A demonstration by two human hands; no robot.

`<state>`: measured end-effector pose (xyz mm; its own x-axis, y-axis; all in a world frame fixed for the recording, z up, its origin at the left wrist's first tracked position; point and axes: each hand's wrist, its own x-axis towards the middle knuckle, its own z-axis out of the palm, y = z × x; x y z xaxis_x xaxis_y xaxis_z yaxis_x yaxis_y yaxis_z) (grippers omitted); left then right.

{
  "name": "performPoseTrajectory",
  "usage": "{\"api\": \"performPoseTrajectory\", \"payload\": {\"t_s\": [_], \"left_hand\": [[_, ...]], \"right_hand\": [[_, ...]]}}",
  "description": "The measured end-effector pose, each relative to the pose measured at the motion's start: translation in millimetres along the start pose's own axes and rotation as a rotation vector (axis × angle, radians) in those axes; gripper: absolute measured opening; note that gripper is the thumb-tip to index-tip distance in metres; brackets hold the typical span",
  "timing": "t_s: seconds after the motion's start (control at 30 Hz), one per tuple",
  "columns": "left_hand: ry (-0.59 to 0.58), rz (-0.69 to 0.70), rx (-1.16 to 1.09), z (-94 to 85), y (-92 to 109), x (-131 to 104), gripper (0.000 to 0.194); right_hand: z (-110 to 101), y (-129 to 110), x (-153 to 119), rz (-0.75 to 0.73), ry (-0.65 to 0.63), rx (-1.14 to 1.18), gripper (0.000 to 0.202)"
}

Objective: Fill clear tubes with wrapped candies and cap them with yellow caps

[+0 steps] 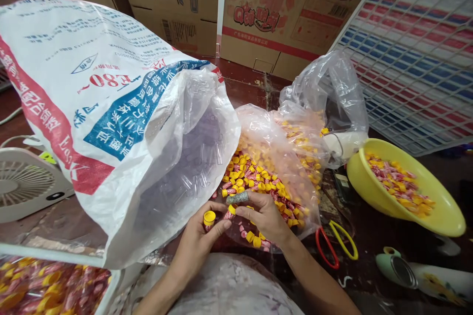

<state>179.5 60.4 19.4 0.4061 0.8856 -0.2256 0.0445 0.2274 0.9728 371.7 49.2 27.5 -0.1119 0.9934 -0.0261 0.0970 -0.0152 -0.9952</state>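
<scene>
Low in the middle, my left hand point(199, 236) is closed with a small yellow cap point(209, 217) in its fingers, its round opening facing up. My right hand point(260, 214) pinches a small pink-and-white patterned piece with a yellow cap point(230, 211), close to the left thumb. Grey speckled tape point(237, 198) wraps a finger of that hand. Just beyond my hands, many similar yellow-capped pink pieces point(254, 172) spill from a clear plastic bag point(295, 172). Left of them gapes a white woven sack point(173, 108) holding clear plastic tubes point(199, 157).
Red-and-yellow-handled scissors point(327, 246) lie right of my forearm. Farther right are a yellow basin point(402, 211) of pieces and a green-and-white flask point(424, 275). A white tray point(114, 285) of pieces, a fan point(22, 182), cardboard boxes point(258, 44) and a wire rack point(410, 49) surround the table.
</scene>
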Motion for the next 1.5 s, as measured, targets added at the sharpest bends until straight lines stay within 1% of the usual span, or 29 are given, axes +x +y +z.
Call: {"api": "performPoseTrajectory", "payload": {"t_s": [0.1, 0.2, 0.3, 0.37, 0.43, 0.5, 0.63, 0.7, 0.77, 0.83, 0.93, 1.07, 1.2, 1.33, 1.43, 1.5], "left_hand": [[0.046, 0.022, 0.043, -0.3, 0, -2, 0.024], [0.064, 0.036, 0.051, 1.4, -2, -2, 0.023], [0.077, 0.042, 0.055, 5.2, -3, -2, 0.023], [0.103, 0.062, 0.074, 7.7, -4, -1, 0.022], [0.125, 0.093, 0.104, 8.8, -6, -1, 0.019], [0.157, 0.156, 0.154, 8.1, -7, -1, 0.015], [0.217, 0.286, 0.258, 3.6, -10, 0, 0.011], [0.205, 0.315, 0.296, 1.8, -10, 0, 0.012], [0.183, 0.338, 0.331, 0.8, -9, -1, 0.013], [0.175, 0.365, 0.361, 0.2, -9, -2, 0.013], [0.185, 0.399, 0.381, -0.5, -8, -3, 0.014], [0.203, 0.382, 0.338, -0.8, -9, -1, 0.014], [0.213, 0.373, 0.306, -0.9, -11, -1, 0.015], [0.216, 0.402, 0.371, -2.6, -13, -2, 0.015], [0.211, 0.431, 0.419, -3.9, -13, -1, 0.015], [0.204, 0.428, 0.409, -4.3, -10, -1, 0.014]], "right_hand": [[5, 4, -1, 0.058, 0.028, 0.085, 0.016], [12, 6, -2, 0.060, 0.084, 0.119, 0.016], [21, 7, -3, 0.029, 0.235, -0.009, 0.014], [26, 8, -4, 0.006, 0.332, -0.112, 0.018], [29, 8, -4, -0.011, 0.379, -0.164, 0.023], [29, 7, -4, -0.024, 0.362, -0.168, 0.024], [19, 2, -2, -0.116, 0.206, -0.182, 0.016], [13, 0, -2, -0.103, 0.119, -0.153, 0.016], [10, -1, -2, -0.056, 0.077, -0.112, 0.017], [9, 0, -2, -0.044, 0.081, -0.104, 0.017], [11, 2, -2, -0.069, 0.117, -0.128, 0.017], [11, 2, -1, -0.080, 0.105, -0.154, 0.015], [8, 0, -2, -0.203, 0.099, -0.269, 0.013], [3, -1, 0, -0.303, 0.050, -0.353, 0.012], [2, 0, 2, -0.328, 0.014, -0.371, 0.009], [4, -1, 2, -0.310, 0.016, -0.351, 0.008]]}}
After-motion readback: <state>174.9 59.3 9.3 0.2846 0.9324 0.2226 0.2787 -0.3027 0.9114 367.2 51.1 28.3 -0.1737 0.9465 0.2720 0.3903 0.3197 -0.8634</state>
